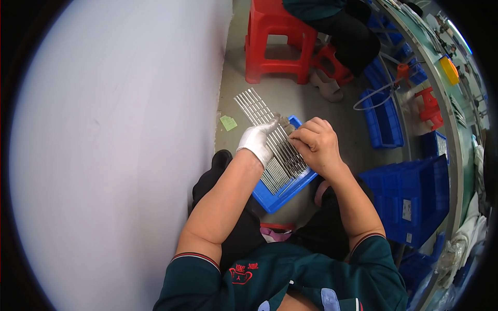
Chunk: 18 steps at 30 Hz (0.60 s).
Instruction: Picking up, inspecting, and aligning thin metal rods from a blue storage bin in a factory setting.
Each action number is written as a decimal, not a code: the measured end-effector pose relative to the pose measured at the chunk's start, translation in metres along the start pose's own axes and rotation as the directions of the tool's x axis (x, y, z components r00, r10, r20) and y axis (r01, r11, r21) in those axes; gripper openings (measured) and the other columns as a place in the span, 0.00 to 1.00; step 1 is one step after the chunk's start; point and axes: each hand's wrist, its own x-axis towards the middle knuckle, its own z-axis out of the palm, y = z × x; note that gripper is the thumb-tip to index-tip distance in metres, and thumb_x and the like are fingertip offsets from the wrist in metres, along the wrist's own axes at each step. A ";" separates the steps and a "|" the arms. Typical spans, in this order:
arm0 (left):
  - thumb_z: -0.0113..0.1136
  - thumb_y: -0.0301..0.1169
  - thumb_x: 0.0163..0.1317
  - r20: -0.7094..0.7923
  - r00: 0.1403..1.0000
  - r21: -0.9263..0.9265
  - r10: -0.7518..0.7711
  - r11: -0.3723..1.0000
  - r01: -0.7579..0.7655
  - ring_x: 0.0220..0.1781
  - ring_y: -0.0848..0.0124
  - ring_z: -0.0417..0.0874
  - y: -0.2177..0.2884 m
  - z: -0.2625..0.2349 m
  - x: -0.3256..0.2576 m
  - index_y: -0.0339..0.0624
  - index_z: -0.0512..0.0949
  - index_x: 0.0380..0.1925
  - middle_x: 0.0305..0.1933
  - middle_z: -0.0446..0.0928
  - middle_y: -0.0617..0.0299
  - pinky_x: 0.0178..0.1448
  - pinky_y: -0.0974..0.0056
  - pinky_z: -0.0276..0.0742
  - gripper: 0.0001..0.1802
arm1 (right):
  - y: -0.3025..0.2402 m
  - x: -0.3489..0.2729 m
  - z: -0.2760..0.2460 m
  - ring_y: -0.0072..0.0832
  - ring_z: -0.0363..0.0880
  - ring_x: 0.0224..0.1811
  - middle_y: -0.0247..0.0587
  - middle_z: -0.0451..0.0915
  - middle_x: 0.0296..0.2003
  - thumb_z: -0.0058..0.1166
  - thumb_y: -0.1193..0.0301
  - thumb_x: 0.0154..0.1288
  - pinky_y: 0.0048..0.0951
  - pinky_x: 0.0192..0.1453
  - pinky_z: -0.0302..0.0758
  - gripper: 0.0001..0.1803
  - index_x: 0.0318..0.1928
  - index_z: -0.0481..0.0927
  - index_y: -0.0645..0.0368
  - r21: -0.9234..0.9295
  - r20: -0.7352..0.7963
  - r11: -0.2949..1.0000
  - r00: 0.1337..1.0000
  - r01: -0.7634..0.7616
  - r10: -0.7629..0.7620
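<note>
My left hand, in a white glove with greyed fingertips, is closed around a flat row of thin metal rods. The rods lie side by side and slant from upper left to lower right. Below them sits a blue plastic bin between my legs, with more metal rods inside it. Bare and pinched, my right hand is at the right edge of the row. Its fingertips come together there, and what they hold is too small to make out.
A white wall runs along the left. Ahead stand a red stool and a seated person's legs. Stacked blue crates and another blue bin lie under the workbench at right. A green paper slip is on the floor.
</note>
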 end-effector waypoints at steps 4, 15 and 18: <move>0.48 0.25 0.68 -0.009 1.000 -0.003 0.005 1.000 -0.005 0.46 0.56 0.81 -0.001 0.004 -0.003 0.38 0.75 0.45 0.45 0.77 0.51 0.49 0.52 0.82 0.09 | 0.000 0.001 0.001 0.32 0.75 0.30 0.33 0.76 0.22 0.64 0.75 0.43 0.34 0.36 0.68 0.05 0.24 0.80 0.56 -0.003 -0.004 1.000 1.000 0.012 -0.012; 0.49 0.24 0.67 0.010 0.999 0.020 0.046 0.999 -0.046 0.46 0.55 0.81 -0.001 0.000 -0.001 0.36 0.74 0.45 0.45 0.77 0.49 0.50 0.53 0.82 0.09 | -0.003 0.002 -0.003 0.33 0.75 0.29 0.34 0.76 0.22 0.64 0.75 0.43 0.34 0.36 0.69 0.05 0.24 0.81 0.55 0.041 -0.007 0.998 0.999 -0.049 0.049; 0.48 0.25 0.68 -0.010 0.999 0.054 0.042 0.998 -0.041 0.47 0.54 0.81 -0.002 -0.012 0.015 0.36 0.74 0.45 0.46 0.77 0.48 0.50 0.53 0.82 0.09 | 0.001 -0.001 0.003 0.34 0.74 0.29 0.35 0.75 0.22 0.63 0.75 0.45 0.35 0.36 0.69 0.04 0.25 0.81 0.56 0.105 0.006 0.992 0.997 -0.076 0.076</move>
